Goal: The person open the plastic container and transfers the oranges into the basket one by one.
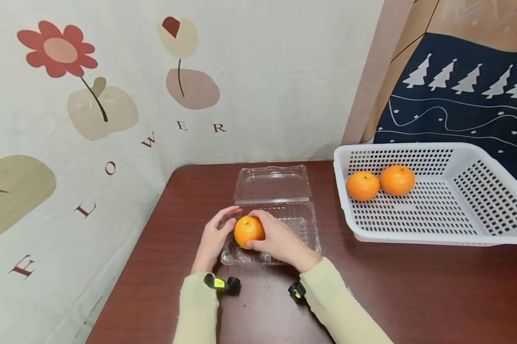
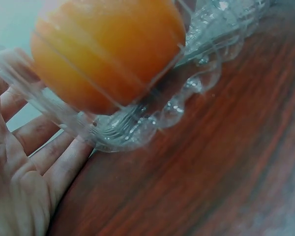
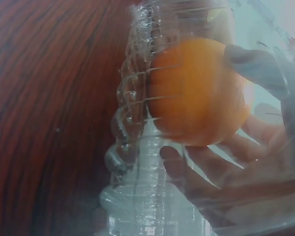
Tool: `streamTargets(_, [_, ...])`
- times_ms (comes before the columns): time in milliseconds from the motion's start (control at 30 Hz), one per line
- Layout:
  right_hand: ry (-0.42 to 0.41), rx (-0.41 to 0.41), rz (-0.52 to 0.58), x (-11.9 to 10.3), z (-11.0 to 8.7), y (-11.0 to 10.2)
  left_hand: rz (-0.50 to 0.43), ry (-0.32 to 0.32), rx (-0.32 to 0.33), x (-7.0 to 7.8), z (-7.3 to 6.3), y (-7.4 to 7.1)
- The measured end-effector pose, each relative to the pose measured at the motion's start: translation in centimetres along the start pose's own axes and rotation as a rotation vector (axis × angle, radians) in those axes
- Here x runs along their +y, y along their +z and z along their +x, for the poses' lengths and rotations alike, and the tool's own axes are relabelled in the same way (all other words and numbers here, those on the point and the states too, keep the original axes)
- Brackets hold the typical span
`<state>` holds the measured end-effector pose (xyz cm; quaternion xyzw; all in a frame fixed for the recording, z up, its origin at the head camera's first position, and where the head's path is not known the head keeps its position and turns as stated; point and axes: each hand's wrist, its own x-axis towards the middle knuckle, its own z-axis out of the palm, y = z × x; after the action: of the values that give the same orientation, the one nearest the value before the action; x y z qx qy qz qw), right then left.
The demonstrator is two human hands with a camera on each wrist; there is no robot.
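My right hand (image 1: 282, 239) grips an orange (image 1: 248, 231) between thumb and fingers, inside the near left part of a clear plastic clamshell box (image 1: 303, 227). The box lies on the table with its lid (image 1: 272, 184) folded back, away from me. At the box's left side is my left hand (image 1: 213, 239). Its fingers (image 2: 64, 157) are extended along the outside of the clear wall in the left wrist view. Seen through the plastic in the right wrist view, the orange (image 3: 199, 93) sits low, close to the box's floor; whether it touches it I cannot tell.
A white perforated plastic basket (image 1: 417, 234) stands on the right of the table, with two more oranges (image 1: 397, 180) in its left part. The dark red wooden table (image 1: 275, 315) meets a flower-patterned cloth (image 1: 284, 119) at the back and left.
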<state>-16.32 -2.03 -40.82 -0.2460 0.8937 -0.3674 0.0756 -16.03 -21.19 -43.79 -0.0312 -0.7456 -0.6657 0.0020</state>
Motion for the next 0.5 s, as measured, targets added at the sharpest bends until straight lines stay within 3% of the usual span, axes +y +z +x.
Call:
streamTargets(300, [-0.059,-0.006,-0.032,-0.15,-0.06,-0.01,0.008,0.012,-0.002,0.96,-0.49,0.20])
streamTargets(500, [-0.024,-0.046,-0.015,0.03,-0.07,-0.19,0.003,0.015,0.000,0.88,-0.35,0.36])
